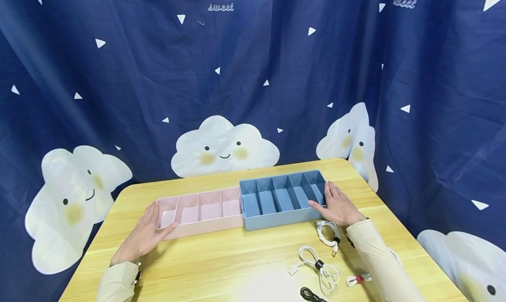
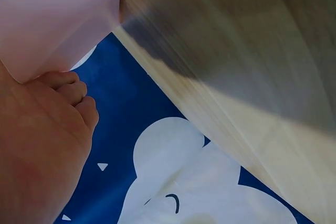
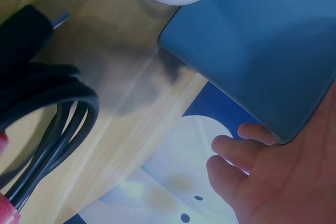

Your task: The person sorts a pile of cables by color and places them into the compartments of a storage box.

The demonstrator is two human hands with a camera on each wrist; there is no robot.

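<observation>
A pink divided box and a blue divided box stand end to end across the table, the blue one on the right and slightly taller. My left hand lies against the pink box's left end, fairly straight fingers along the end wall and thumb at the front rim. At the blue box's right end rests my right hand, fingers on the end and thumb stretched along the front rim. The left wrist view has fingertips beside the pink wall; in the right wrist view, fingers are spread at the blue corner.
Several bundled cables lie at the front right: a white coil, a white cable with a black tie, a red-tied white one and a black cable. A cloud-patterned blue curtain hangs behind the table.
</observation>
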